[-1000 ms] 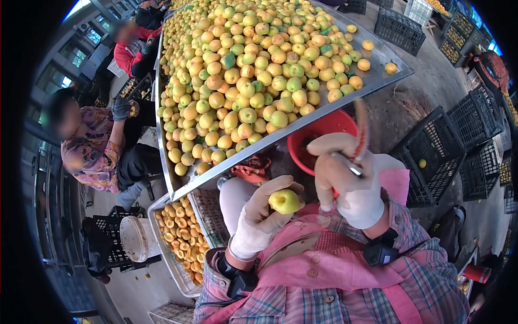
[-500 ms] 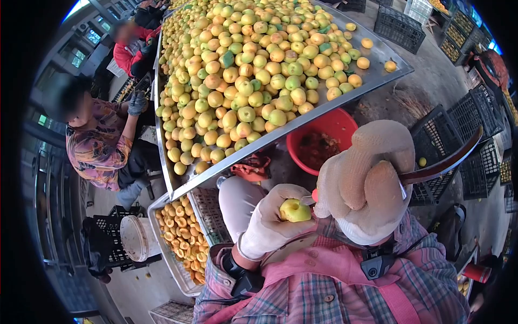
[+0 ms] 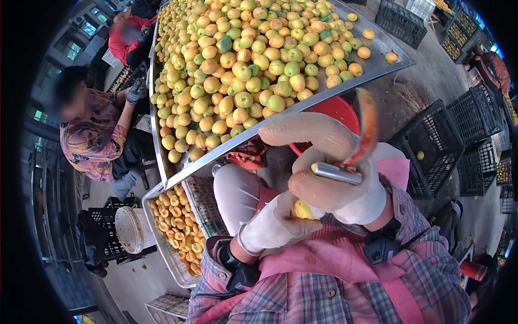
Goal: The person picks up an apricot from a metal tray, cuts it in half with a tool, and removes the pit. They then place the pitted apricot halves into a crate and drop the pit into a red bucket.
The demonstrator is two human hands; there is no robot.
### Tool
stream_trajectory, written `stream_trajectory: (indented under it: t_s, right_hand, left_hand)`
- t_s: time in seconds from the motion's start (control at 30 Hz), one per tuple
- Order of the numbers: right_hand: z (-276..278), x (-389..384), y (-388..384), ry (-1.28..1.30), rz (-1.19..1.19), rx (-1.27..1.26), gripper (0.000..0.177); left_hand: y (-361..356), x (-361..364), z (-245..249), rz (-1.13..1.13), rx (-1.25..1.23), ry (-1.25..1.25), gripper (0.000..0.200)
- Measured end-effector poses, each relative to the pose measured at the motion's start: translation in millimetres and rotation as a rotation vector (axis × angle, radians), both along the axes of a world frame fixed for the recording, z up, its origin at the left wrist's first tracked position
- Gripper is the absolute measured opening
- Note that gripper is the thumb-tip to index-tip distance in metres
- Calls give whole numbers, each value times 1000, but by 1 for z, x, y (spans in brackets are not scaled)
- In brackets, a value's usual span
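Observation:
My left hand (image 3: 280, 221), in a white glove, is closed around a yellow-green apricot (image 3: 304, 209), which shows partly between the fingers. Just above and to the right, my right hand (image 3: 337, 167), gloved in beige and white, grips a curved knife (image 3: 367, 129). Its reddish-brown curved part points upward and is smeared by motion, while a silver metal tube (image 3: 339, 173) shows across the fingers. The right index finger stretches out to the left. Both hands are close together before my chest; whether the right fingers touch the apricot cannot be made out.
A metal table (image 3: 226, 144) heaped with apricots (image 3: 243, 70) stands ahead. Halved apricots fill a white crate (image 3: 190, 282) at lower left. A red basin (image 3: 340, 110) sits partly behind my right hand. Black crates (image 3: 431, 146) stand right; a co-worker (image 3: 97, 129) sits left, beside a white bucket (image 3: 129, 229).
My right hand has moved left and turned, swinging the curved knife from pointing right to pointing up. Its index finger has straightened. My left hand has shifted slightly right, with the apricot now more covered.

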State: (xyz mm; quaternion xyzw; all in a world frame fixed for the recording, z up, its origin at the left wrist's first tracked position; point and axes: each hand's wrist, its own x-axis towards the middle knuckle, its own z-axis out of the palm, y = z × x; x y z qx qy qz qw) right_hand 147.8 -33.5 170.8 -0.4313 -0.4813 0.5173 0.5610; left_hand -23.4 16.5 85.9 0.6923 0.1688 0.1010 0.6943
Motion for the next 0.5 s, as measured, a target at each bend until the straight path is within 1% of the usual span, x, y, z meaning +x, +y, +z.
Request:
stream_trajectory:
  t_s: [0.03, 0.07, 0.1, 0.17, 0.2, 0.23, 0.27, 0.3, 0.37, 0.4, 0.47, 0.5]
  right_hand:
    - [-4, -1, 3, 1, -1, -5, 47]
    - [-10, -4, 8, 122, -13, -43, 46]
    - [-14, -7, 11, 244, -24, -83, 45]
    - [-16, -11, 16, 262, -17, -102, 44]
    - [-28, -12, 22, 135, 56, -36, 48]
    - [-40, -13, 26, 8, 129, 28, 52]
    - [-48, -17, 24, 128, 250, -1, 61]
    - [-55, -18, 26, -57, 292, 148, 64]
    - [-59, -23, 20, 9, 311, 89, 58]
    - [-57, -22, 16, 16, 314, 77, 58]
    - [-52, -20, 6, 356, 583, -266, 55]
    - [-54, -21, 4, 363, 581, -278, 55]
  left_hand:
    - [0, 1, 0, 3, -120, 100, 43]
    - [-1, 2, -1, 6, -238, 199, 42]
    - [-2, 1, -4, 6, -243, 201, 42]
    - [-6, 1, -16, -26, -168, 150, 43]
    - [-8, 1, -21, -30, -175, 152, 43]
    - [-10, 2, -26, -48, -67, 118, 45]
    - [-12, 2, -32, -66, 39, 85, 46]
    - [-12, 0, -42, -70, 28, 91, 46]
    - [-14, -7, -61, -188, 318, -9, 47]
    - [-12, -11, -65, -187, 305, -4, 47]
    - [-19, -13, -73, -191, 238, 1, 47]
    - [-22, -14, -75, -195, 206, 2, 46]
